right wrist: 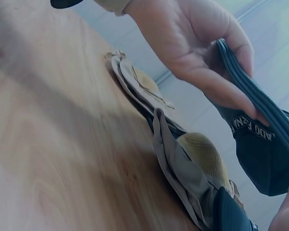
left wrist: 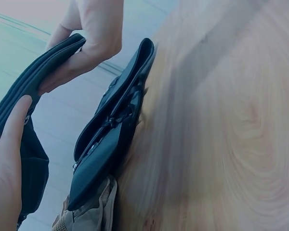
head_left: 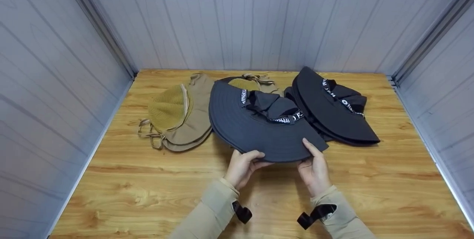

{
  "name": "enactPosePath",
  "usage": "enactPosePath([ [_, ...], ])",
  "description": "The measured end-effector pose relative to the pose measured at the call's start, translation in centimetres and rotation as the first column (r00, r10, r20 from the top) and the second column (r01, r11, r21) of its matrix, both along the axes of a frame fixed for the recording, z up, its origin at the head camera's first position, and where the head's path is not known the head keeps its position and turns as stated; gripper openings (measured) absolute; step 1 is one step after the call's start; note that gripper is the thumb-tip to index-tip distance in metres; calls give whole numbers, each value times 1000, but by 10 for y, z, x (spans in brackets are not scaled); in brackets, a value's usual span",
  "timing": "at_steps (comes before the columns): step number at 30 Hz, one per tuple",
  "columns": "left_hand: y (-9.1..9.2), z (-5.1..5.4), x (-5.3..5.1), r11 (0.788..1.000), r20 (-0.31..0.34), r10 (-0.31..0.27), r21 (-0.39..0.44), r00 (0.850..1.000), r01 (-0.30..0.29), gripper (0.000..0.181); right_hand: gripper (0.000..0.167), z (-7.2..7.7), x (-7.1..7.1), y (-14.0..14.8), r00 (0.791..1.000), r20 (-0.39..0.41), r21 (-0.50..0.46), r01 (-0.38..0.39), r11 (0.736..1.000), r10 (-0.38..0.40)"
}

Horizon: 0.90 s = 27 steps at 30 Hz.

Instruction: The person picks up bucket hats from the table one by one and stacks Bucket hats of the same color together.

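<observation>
Both hands hold a dark grey wide-brimmed sun hat (head_left: 255, 135) by its near edge, raised above the wooden table. My left hand (head_left: 242, 168) pinches the brim with the thumb on top and fingers beneath. On the other side of that edge, my right hand (head_left: 314, 168) grips the brim the same way. Seen edge-on in the right wrist view, the brim (right wrist: 260, 103) shows several layers. A white-lettered band (head_left: 283, 120) runs round the folded crown. The right hand's fingers are mostly out of sight in its own wrist view.
To the right lie dark folded sun hats (head_left: 333, 111), overlapping. Beige hats with a yellow woven crown (head_left: 168, 109) and loose ties rest on the left. Another yellow crown (head_left: 244, 84) shows partly behind the held hat. Panelled walls (head_left: 237, 20) border the wooden table (head_left: 148, 187).
</observation>
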<state>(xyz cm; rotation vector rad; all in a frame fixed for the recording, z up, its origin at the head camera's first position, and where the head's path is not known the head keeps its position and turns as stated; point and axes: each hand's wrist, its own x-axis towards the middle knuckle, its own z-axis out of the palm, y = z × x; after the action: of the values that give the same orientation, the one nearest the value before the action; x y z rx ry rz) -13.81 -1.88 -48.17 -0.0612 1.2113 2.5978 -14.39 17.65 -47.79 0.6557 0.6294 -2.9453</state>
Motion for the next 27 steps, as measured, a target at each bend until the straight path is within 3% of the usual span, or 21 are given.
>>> enactPosePath([
  [5,4,-1,2,999,15,-25,-23,1000,25,36,17,2,2,-10,999,-25,64,-36,997,37],
  [13,11,-3,5,998,7,-60,-10,998,60,41,20,-1,5,-20,997,-68,82,-41,996,47],
  [27,6,-6,3,997,22,-78,13,997,78,50,22,-4,4,-19,997,-56,124,-53,991,60],
])
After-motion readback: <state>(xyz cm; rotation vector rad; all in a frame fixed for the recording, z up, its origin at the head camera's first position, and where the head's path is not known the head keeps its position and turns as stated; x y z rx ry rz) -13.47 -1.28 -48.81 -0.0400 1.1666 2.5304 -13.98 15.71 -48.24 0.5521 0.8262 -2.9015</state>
